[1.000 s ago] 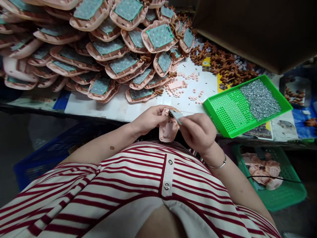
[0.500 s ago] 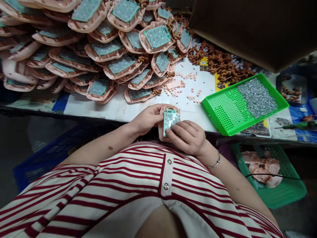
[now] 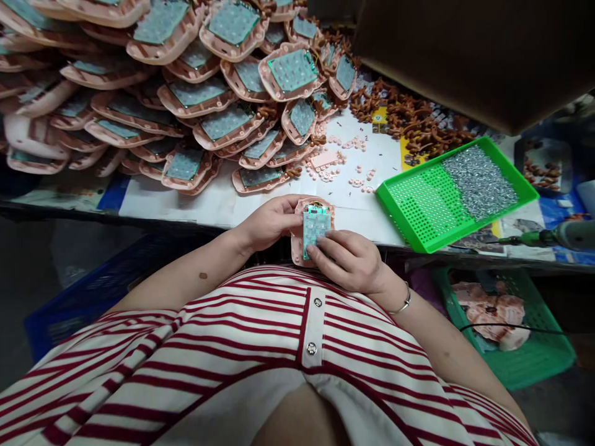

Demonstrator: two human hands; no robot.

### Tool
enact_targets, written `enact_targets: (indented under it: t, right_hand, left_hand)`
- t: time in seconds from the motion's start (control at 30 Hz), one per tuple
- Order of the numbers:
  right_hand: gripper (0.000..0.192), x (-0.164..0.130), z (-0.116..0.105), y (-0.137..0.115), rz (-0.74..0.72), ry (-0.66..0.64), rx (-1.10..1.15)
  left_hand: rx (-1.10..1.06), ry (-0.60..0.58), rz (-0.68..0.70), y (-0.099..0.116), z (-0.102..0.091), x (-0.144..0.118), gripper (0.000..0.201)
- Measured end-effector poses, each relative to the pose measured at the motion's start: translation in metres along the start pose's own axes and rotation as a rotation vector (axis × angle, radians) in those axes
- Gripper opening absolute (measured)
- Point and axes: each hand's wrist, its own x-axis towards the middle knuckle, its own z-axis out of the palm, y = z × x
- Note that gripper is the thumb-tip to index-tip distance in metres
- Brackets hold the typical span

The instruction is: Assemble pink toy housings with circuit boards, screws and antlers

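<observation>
My left hand [image 3: 274, 222] is closed around the upper left edge of a pink plastic shell [image 3: 297, 243], close to my body at the table's front edge. A green circuit board [image 3: 317, 229] with a greyish, dotted sheet over it lies inside the shell. The fingers of my right hand [image 3: 349, 259] are bent over the lower right side of the shell and press against the board and its rim. Thin wires show at the shell's top end. The underside of the shell is hidden.
Many similar pink shells with boards [image 3: 227, 124] are piled at the left. A green tray [image 3: 418, 217] of small metal screws stands right, near a power screwdriver [image 3: 553, 236]. Brown plastic parts [image 3: 409, 118] lie behind. Below the table are a green basket [image 3: 534, 365] and a blue crate [image 3: 60, 316].
The shell and both hands have shifted slightly left in the picture. The sheen on the board has changed. More of the power screwdriver shows at the right edge.
</observation>
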Motion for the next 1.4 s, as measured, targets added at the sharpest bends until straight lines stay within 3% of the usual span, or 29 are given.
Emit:
enact_targets:
  t: [0.17, 0.43, 0.73, 0.97, 1.4]
  right_hand:
    - [0.010, 0.003, 0.004, 0.000, -0.050, 0.027, -0.068]
    - [0.009, 0.002, 0.009, 0.000, 0.006, 0.017, -0.027]
    - [0.011, 0.000, 0.010, 0.000, 0.022, 0.030, 0.023]
    - [0.023, 0.000, 0.014, -0.005, 0.102, 0.069, 0.055]
    - [0.020, -0.003, 0.015, -0.007, 0.083, 0.032, 0.021]
  left_hand:
    - [0.031, 0.028, 0.016, 0.002, 0.004, 0.004, 0.032]
    - [0.000, 0.044, 0.036, 0.000, 0.004, 0.003, 0.032]
    - [-0.093, 0.053, -0.038, 0.001, 0.004, 0.003, 0.035]
    - [-0.087, 0.102, -0.054, -0.001, 0.005, 0.002, 0.035]
    - [-0.175, 0.011, -0.080, 0.004, -0.001, 0.001, 0.041]
